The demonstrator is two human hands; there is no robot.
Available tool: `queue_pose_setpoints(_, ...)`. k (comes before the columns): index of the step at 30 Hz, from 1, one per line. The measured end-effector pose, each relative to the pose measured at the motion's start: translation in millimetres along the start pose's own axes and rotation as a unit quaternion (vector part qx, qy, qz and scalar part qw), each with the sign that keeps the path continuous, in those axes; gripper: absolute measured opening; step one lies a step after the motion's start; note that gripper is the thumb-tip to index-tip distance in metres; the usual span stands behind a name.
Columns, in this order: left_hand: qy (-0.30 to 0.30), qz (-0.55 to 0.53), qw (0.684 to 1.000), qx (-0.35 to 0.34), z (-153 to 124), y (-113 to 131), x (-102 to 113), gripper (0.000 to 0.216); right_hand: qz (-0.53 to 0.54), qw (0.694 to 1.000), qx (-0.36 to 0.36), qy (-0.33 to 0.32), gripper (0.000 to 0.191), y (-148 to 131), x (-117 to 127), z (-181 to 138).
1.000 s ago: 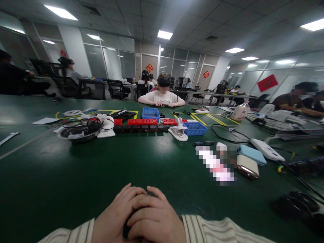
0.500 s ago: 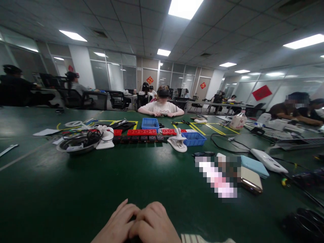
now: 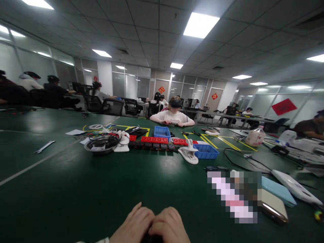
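Note:
Side by side at the near edge of the green table [image 3: 113, 189], my left hand [image 3: 138, 222] and my right hand [image 3: 169, 224] meet with curled fingers. Their backs face up and the fingertips are tucked below, out of sight. A dark patch shows between the two palms, and I cannot tell whether it is a thing or shadow. Farther off, the nearest things are a white clip base [image 3: 188, 153], a row of red blocks [image 3: 154, 139] with black ones along it, and a blue bin [image 3: 206, 152].
A metal bowl [image 3: 95, 150] of cables and a wrench [image 3: 45, 147] lie to the left. Another blue bin [image 3: 162, 131] stands behind the red blocks. At right are a gold-edged case [image 3: 274, 206], a light-blue box [image 3: 278, 190] and cables. A person [image 3: 173, 116] sits opposite.
The view has turned left and tilted up, so things on the table sit farther right and lower. My hands remain together, with the dark patch between them now showing.

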State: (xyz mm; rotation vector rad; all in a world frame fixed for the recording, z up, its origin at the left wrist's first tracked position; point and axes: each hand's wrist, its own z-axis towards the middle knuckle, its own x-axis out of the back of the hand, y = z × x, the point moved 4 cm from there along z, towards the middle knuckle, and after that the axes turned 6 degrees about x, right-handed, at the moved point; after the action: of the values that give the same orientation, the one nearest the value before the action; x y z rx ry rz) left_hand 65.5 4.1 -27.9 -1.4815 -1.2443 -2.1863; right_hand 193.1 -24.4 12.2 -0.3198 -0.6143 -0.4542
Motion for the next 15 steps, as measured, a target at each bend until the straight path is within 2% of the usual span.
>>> queue_pose_setpoints(3, 0.039, 0.033, 0.999, 0.008, 3.5, -7.0, -7.5, 0.028, -0.045, 0.998, -0.023, -0.033, 0.036, 9.5, 6.2, 4.1)
queue_pose_setpoints(8, 0.051, 0.053, 0.997, -0.002, 0.8, 6.3, 7.1, 0.034, -0.076, 0.995, -0.033, -0.056, 0.038, 4.3, 13.0, 8.8)
queue_pose_setpoints(11, 0.052, 0.044, 0.998, 0.004, 1.1, 7.6, 9.6, 0.035, -0.069, 0.994, -0.008, -0.079, 0.037, -4.5, 14.9, 10.5)
queue_pose_setpoints(15, 0.022, 0.015, 0.999, 0.023, 6.0, -0.7, -2.5, 0.028, -0.023, 0.995, 0.050, -0.085, 0.026, -14.8, 14.1, 10.8)
